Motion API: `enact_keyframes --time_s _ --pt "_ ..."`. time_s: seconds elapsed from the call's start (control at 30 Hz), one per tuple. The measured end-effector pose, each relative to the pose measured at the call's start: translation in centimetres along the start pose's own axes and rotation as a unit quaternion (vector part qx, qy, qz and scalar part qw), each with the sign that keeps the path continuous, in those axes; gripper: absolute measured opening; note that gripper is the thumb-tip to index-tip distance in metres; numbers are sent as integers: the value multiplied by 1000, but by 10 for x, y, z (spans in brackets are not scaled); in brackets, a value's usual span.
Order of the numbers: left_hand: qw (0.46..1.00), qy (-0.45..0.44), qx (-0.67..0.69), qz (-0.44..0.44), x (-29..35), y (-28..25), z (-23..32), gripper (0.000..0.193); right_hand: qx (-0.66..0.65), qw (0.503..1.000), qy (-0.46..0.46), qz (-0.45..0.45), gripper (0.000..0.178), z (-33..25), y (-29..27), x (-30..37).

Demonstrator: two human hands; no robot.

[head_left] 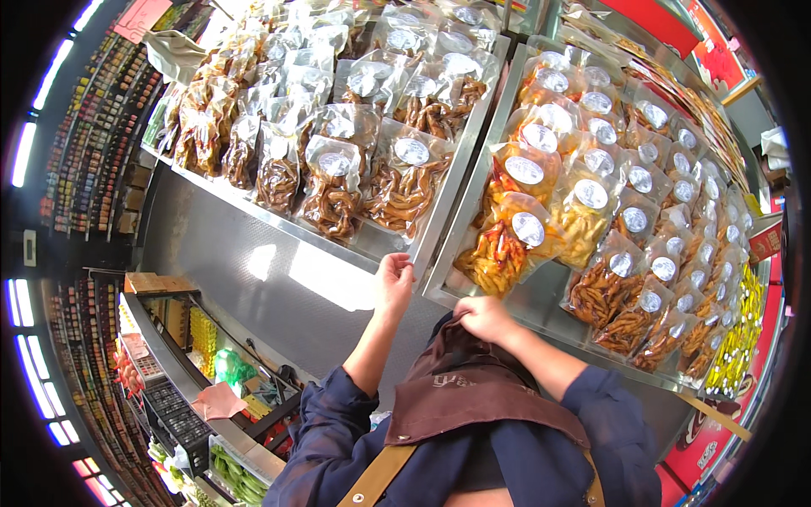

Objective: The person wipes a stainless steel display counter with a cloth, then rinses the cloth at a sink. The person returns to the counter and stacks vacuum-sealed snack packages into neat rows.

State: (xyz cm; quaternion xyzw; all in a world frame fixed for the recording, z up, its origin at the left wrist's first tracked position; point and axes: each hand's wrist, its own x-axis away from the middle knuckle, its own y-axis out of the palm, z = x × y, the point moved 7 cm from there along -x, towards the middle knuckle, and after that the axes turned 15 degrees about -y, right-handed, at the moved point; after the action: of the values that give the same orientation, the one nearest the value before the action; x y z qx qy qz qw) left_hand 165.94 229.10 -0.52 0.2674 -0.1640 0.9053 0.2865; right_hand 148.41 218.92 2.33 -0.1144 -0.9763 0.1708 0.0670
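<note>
My left hand (394, 284) is raised beside the front edge of the left metal tray (342, 260). Its fingers are curled in, and nothing shows between them. My right hand (487, 320) is closed on the brown apron (473, 397), bunching its cloth in front of my body. Closest to the left hand are clear vacuum packs of brown braised meat (407, 182). Just past the right hand, in the right-hand metal tray (549, 314), lies a pack of orange-yellow chicken feet (505, 245) with a round white label.
Many more sealed packs (621, 275) fill both trays. Yellow packets (737, 334) stand at far right. To the left is a counter with black crates (173, 414), green vegetables (236, 475) and a green plastic bag (233, 369). Stocked shelves (106, 127) line the far left.
</note>
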Motion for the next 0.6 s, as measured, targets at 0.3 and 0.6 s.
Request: enact_keyframes --time_s 0.3,0.6 --pt "994 -8 -72 -79 11 44 -16 19 -360 924 86 101 32 24 -143 89" --pt "769 350 -520 -128 56 153 14 69 365 887 249 133 88 106 -79 89"
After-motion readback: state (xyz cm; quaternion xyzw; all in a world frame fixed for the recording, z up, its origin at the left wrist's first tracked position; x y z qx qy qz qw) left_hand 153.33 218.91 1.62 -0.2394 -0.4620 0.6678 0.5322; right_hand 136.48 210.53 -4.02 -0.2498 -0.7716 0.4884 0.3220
